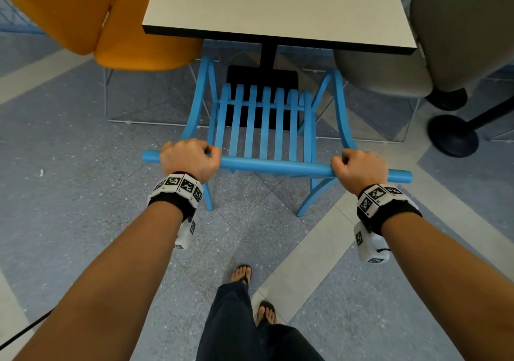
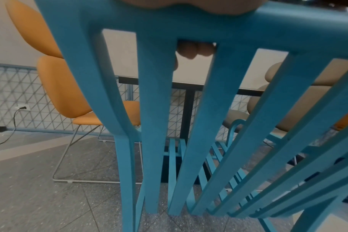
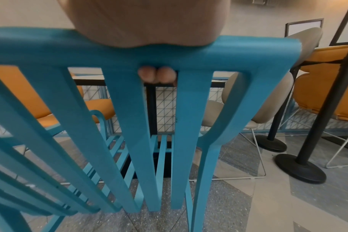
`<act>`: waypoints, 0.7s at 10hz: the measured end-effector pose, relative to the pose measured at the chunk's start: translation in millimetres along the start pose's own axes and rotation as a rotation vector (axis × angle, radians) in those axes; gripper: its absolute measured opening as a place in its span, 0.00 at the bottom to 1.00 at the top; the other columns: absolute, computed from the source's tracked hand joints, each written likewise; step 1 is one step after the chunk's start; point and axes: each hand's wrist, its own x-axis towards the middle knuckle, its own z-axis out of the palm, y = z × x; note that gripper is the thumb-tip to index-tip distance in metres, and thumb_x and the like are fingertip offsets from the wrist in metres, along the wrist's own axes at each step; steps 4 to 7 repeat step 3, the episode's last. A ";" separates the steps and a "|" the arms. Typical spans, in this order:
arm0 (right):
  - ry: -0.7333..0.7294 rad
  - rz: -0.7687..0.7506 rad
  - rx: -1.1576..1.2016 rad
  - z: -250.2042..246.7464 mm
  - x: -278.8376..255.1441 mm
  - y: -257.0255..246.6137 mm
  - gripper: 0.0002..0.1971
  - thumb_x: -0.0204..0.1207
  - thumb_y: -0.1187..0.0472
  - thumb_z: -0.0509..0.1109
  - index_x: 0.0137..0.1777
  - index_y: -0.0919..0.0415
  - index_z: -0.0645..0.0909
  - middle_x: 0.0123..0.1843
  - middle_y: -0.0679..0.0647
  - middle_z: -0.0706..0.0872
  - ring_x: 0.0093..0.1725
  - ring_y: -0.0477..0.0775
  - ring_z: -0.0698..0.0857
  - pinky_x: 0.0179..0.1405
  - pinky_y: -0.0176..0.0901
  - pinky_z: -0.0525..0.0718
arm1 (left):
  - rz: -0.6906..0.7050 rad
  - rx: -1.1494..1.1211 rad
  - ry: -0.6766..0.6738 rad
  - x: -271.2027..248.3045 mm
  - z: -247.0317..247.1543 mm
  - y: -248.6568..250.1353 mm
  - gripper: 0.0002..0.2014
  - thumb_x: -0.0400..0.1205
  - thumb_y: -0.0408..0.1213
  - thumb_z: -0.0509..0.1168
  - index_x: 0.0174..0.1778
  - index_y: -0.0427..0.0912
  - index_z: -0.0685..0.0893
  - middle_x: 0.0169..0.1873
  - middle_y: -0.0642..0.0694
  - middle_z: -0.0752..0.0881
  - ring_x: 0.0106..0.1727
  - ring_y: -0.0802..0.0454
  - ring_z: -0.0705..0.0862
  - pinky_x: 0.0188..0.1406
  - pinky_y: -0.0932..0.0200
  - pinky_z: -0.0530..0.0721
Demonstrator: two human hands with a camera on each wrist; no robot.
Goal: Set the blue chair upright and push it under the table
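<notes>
Blue chair (image 1: 264,127), one, stands upright facing the desk (image 1: 278,7); left hand (image 1: 190,160) and right hand (image 1: 358,168) fingers (image 3: 157,76) clamp its crosswise top rail.

orange chair (image 1: 83,18), beige chair (image 1: 445,40), black post base (image 1: 452,135)

No readable text, brand or number shows anywhere; the white wristbands (image 1: 178,186) carry only black-and-white square marker patterns, whose tiny printed characters are illegible.
</notes>
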 end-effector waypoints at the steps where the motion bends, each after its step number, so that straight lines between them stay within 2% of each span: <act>1: 0.002 -0.024 0.033 -6.8 -1.6 2.5 0.20 0.66 0.45 0.53 0.27 0.61 0.75 0.20 0.54 0.73 0.25 0.63 0.77 0.28 0.45 0.72 | 0.011 -0.082 0.055 -6.1 0.3 4.7 0.15 0.74 0.48 0.60 0.33 0.41 0.86 0.30 0.44 0.87 0.28 0.45 0.78 0.47 0.51 0.76; 2: 0.057 -0.054 0.102 -18.3 -12.4 3.8 0.17 0.67 0.47 0.57 0.30 0.60 0.75 0.30 0.55 0.78 0.30 0.61 0.77 0.32 0.46 0.71 | 0.030 -0.156 0.104 -18.3 -3.6 9.5 0.11 0.74 0.48 0.64 0.40 0.44 0.85 0.39 0.47 0.89 0.36 0.46 0.83 0.53 0.49 0.76; 3: 0.081 -0.114 0.199 -23.1 -26.5 4.5 0.12 0.72 0.51 0.63 0.39 0.61 0.76 0.40 0.58 0.80 0.38 0.62 0.79 0.36 0.49 0.74 | 0.062 -0.221 0.185 -40.8 -8.3 17.4 0.10 0.74 0.45 0.66 0.45 0.43 0.83 0.41 0.44 0.86 0.43 0.44 0.83 0.49 0.48 0.78; 7: 0.081 -0.114 0.199 -23.1 -26.5 4.5 0.12 0.72 0.51 0.63 0.39 0.61 0.76 0.40 0.58 0.80 0.38 0.62 0.79 0.36 0.49 0.74 | 0.062 -0.221 0.185 -40.8 -8.3 17.4 0.10 0.74 0.45 0.66 0.45 0.43 0.83 0.41 0.44 0.86 0.43 0.44 0.83 0.49 0.48 0.78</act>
